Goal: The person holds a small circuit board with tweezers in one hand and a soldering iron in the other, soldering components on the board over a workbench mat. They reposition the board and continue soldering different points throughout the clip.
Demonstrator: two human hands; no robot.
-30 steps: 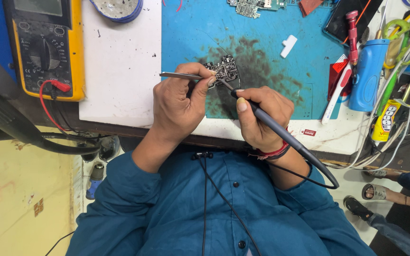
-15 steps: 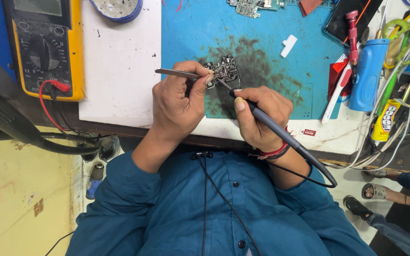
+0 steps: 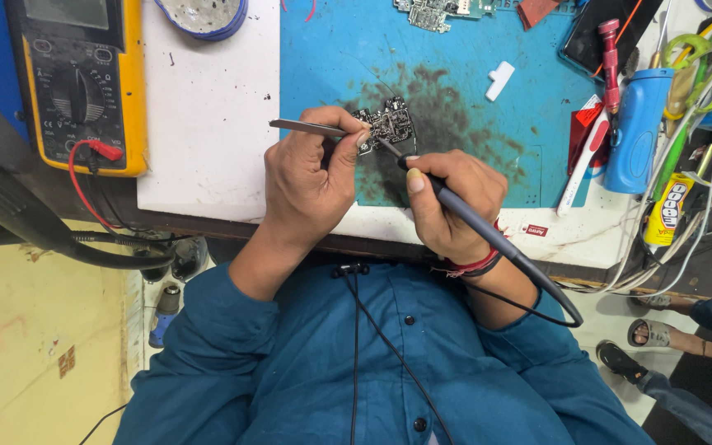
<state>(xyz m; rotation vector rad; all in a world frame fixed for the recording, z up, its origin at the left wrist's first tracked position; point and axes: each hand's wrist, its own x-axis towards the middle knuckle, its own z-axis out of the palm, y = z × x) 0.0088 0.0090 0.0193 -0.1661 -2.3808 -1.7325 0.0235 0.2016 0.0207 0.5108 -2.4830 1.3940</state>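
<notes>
My left hand (image 3: 306,177) grips metal tweezers (image 3: 306,127), whose tips reach a small dark circuit board (image 3: 389,124) lying on the stained blue work mat (image 3: 455,66). My right hand (image 3: 447,202) holds a grey soldering iron (image 3: 471,222) like a pen. Its tip touches the near edge of the board. The iron's cable loops off past my right wrist, which wears red thread bands.
A yellow multimeter (image 3: 84,82) with a red lead lies at the left. A green circuit board (image 3: 447,10) is at the mat's far edge. A blue cylinder (image 3: 636,128), tubes, cables and tools crowd the right side. Another person's sandalled feet (image 3: 653,346) show at the lower right.
Both hands have held their position over the board; the tweezers and iron tip shifted only slightly.
</notes>
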